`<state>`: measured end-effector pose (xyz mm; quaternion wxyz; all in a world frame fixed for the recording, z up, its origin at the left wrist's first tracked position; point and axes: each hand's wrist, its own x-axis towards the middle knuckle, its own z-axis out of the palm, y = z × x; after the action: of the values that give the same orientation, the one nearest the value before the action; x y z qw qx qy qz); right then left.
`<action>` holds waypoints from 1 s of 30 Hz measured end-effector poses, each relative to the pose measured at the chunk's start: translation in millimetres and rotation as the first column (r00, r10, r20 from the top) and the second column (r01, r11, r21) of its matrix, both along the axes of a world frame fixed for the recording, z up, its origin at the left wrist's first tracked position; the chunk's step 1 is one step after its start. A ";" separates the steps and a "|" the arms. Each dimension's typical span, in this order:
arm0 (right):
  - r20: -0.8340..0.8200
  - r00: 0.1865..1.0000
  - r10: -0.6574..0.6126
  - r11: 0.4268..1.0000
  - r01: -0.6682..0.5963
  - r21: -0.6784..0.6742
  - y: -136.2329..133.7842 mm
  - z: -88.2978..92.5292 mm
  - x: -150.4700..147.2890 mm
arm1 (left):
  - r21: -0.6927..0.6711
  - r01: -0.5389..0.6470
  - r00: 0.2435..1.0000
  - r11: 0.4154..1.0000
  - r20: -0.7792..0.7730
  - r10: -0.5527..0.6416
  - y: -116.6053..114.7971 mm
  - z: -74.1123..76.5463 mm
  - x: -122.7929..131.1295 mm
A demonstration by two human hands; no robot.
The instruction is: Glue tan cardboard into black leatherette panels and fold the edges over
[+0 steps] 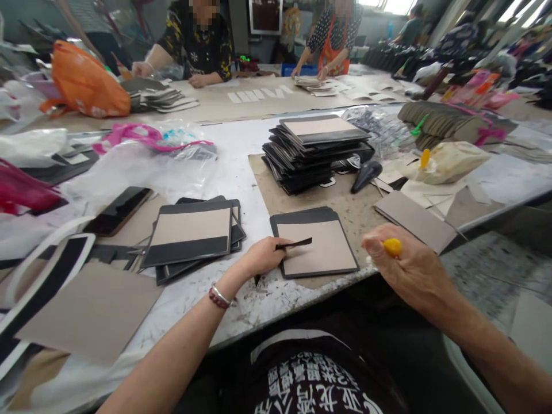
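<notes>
My left hand point(268, 256) is closed on a narrow black strip point(301, 243), whose free end sticks out over a panel. That panel point(321, 244), beige with black borders, lies flat near the table's front edge. To its right, my right hand point(403, 267) is raised and closed around a yellow-handled tool point(392, 247); the tool's working end is hidden. Left of my left hand rests a small, uneven pile of similar black-edged panels point(190, 227). A taller stack of them point(317, 144) stands behind the single panel.
A phone point(119, 211) lies at the left, near a loose beige sheet point(92, 310). A dark, rounded object point(366, 175) is beside the tall stack. At the right sits a plastic-wrapped container point(452, 162). Two people work across the table.
</notes>
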<state>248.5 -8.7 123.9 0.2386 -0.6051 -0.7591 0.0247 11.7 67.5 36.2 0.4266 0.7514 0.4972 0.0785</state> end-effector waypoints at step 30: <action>-0.792 0.526 -0.311 0.942 0.060 -0.330 3.8 -52.0 -54.9 | -0.305 -0.098 0.982 0.947 0.125 0.141 8.5 -4.6 -2.2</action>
<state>193.5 -4.9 71.9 0.4893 -0.6239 -0.4738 0.3832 9.5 75.9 31.6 0.5642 0.6395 0.5156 0.0831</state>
